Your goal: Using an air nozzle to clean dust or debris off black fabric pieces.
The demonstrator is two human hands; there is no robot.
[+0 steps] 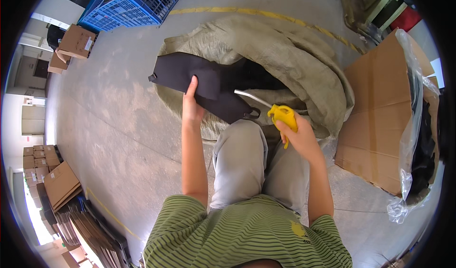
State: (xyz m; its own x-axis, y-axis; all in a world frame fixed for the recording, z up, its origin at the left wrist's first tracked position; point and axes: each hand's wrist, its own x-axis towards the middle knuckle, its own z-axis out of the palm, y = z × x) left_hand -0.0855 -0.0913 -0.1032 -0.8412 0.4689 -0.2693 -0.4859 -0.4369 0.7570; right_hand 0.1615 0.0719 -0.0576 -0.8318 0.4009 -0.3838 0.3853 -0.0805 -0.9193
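Above the sack [294, 54], left hand [191, 107] pinches black fabric [190, 75]; right hand [297, 135] grips scissors [280, 112], which could nick fingers.

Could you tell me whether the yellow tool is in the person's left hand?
No, the yellow tool is gripped in the right hand, while the left hand holds the black fabric piece.

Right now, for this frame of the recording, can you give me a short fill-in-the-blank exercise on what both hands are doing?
1. The left hand grips a flat piece of ____ fabric.
2. The right hand holds a ____ air blow gun with a thin metal nozzle.
3. The fabric lies over a large open ____ sack on the floor.

Missing words: black; yellow; woven
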